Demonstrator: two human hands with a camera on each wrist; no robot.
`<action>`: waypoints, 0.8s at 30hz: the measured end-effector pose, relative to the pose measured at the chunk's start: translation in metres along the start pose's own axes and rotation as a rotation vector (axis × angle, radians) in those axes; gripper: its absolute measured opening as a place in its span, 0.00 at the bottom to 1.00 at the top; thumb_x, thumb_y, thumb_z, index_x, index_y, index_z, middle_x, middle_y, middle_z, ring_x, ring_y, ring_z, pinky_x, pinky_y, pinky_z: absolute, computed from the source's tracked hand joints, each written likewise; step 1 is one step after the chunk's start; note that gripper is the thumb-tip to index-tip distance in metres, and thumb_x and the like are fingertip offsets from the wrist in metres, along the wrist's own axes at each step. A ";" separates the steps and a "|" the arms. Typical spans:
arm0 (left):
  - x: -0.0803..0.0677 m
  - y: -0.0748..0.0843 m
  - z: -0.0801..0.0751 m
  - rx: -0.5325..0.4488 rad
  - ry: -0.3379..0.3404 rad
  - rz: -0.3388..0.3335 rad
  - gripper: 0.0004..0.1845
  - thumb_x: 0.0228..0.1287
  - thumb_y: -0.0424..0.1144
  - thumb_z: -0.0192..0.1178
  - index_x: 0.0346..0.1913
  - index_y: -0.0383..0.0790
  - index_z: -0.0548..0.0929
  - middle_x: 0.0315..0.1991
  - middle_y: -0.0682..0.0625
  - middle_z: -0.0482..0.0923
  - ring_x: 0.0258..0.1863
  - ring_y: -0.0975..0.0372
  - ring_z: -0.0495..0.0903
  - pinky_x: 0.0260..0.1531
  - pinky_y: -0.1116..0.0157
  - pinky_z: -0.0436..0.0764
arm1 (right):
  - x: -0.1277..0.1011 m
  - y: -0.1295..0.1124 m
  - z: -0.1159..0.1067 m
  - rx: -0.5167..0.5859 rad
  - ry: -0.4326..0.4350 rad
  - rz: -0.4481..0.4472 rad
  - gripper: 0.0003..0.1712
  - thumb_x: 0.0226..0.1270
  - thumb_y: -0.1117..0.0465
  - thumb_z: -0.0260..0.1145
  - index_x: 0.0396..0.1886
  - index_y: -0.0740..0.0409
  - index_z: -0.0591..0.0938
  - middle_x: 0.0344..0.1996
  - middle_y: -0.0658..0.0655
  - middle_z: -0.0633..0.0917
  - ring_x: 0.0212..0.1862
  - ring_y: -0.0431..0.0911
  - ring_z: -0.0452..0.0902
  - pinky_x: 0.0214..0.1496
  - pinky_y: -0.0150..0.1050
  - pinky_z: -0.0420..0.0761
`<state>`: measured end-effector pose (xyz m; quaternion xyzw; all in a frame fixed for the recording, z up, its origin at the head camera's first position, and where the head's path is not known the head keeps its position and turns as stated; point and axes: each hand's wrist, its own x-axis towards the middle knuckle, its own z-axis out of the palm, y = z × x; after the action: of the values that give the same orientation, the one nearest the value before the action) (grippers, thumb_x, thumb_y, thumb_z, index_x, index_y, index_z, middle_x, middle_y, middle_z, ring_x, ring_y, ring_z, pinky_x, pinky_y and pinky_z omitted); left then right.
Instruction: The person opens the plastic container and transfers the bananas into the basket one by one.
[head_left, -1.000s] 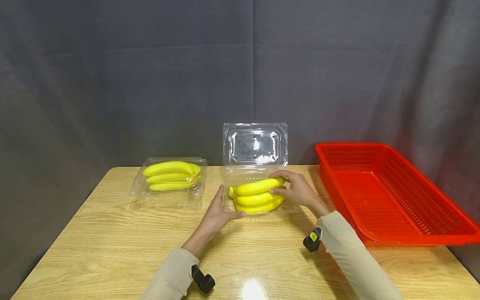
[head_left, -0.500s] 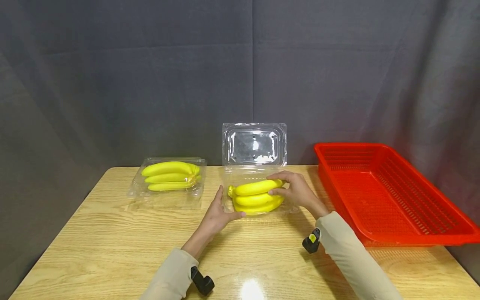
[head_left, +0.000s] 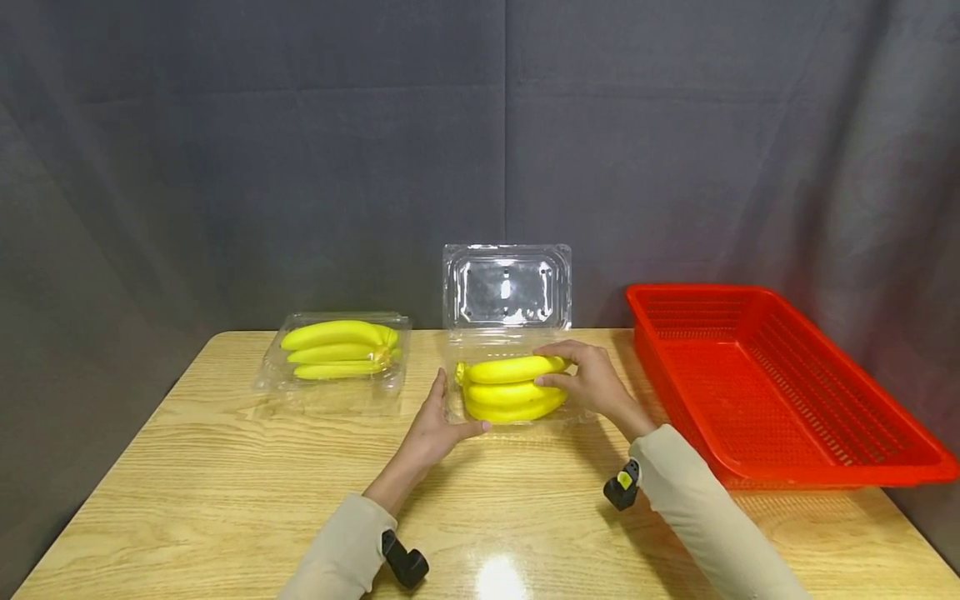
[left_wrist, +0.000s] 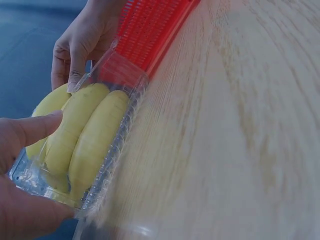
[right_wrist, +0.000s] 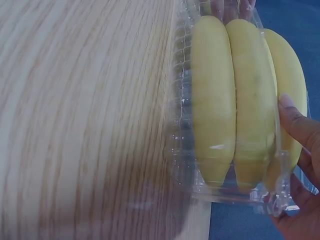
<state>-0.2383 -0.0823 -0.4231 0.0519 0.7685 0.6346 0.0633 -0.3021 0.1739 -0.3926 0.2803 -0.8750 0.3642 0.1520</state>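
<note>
Right grip [head_left: 595, 382] holds the bananas [head_left: 510, 392], their stem [head_left: 461, 372] beside left grip [head_left: 431, 432].

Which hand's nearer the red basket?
Right: the right hand holds the bananas, left of the red basket; the left hand, by their stem end, is farther away.

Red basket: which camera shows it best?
The head view, where the basket appears nearly whole, its rim and inside in sight. The left wrist view catches only a cropped piece beyond the right hand, and the right wrist view shows none of it.
</note>
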 end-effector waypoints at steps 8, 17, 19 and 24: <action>0.001 0.000 0.000 -0.002 0.003 0.002 0.61 0.54 0.37 0.73 0.77 0.40 0.36 0.77 0.39 0.36 0.74 0.46 0.41 0.69 0.50 0.50 | -0.002 -0.006 -0.004 0.023 0.017 -0.013 0.23 0.49 0.65 0.79 0.48 0.63 0.86 0.47 0.60 0.85 0.47 0.53 0.80 0.46 0.49 0.79; 0.001 0.001 0.000 -0.004 -0.010 -0.006 0.62 0.54 0.38 0.73 0.77 0.41 0.36 0.77 0.41 0.35 0.74 0.47 0.40 0.69 0.49 0.50 | -0.005 -0.012 -0.010 -0.020 0.054 0.018 0.23 0.50 0.64 0.79 0.48 0.62 0.86 0.47 0.61 0.85 0.46 0.53 0.81 0.44 0.50 0.79; 0.001 0.001 0.000 -0.008 -0.014 -0.009 0.62 0.53 0.38 0.74 0.78 0.42 0.35 0.77 0.42 0.35 0.74 0.47 0.39 0.69 0.49 0.49 | -0.006 -0.012 -0.010 -0.024 0.066 0.025 0.24 0.50 0.63 0.79 0.49 0.62 0.86 0.47 0.61 0.85 0.45 0.54 0.81 0.44 0.52 0.79; 0.001 0.002 -0.001 -0.024 -0.023 -0.011 0.62 0.53 0.36 0.73 0.77 0.41 0.34 0.77 0.42 0.34 0.74 0.48 0.38 0.69 0.49 0.49 | -0.006 -0.018 -0.012 -0.017 0.091 0.044 0.24 0.49 0.64 0.79 0.49 0.62 0.86 0.47 0.62 0.85 0.44 0.54 0.80 0.43 0.54 0.79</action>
<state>-0.2393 -0.0832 -0.4213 0.0540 0.7603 0.6429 0.0762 -0.2855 0.1744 -0.3779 0.2425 -0.8762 0.3725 0.1861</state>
